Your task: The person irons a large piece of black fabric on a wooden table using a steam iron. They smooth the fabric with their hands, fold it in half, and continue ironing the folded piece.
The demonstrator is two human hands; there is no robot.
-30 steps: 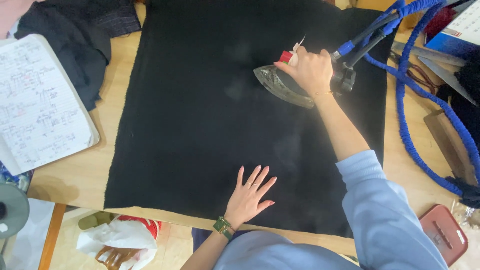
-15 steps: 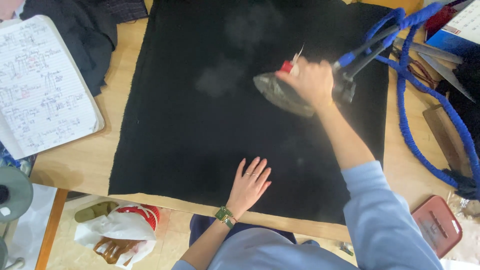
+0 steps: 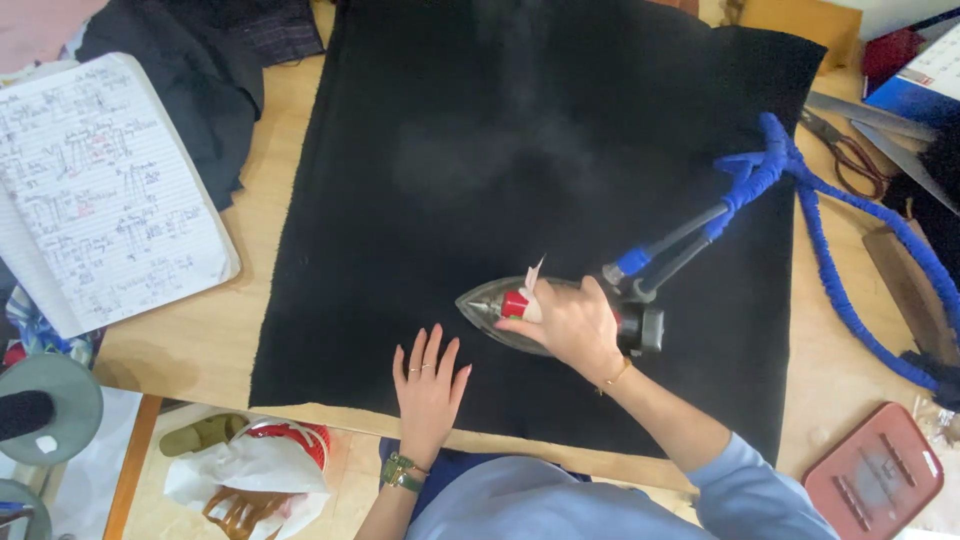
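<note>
The right hand (image 3: 565, 325) grips the iron (image 3: 500, 308) (nose toward nine o'clock); the left hand (image 3: 430, 385) lies flat, fingers spread, on black cloth (image 3: 540, 180).

A small red label (image 3: 514, 304) with a white paper tag (image 3: 533, 275) sticking up beside it is showing on the steam iron, near its pointed tip. A blue box (image 3: 915, 95) bearing a white printed panel is lying at the upper right table edge. A white plastic bag (image 3: 243, 468) with red printing is sitting crumpled on the floor, lower left.
</note>
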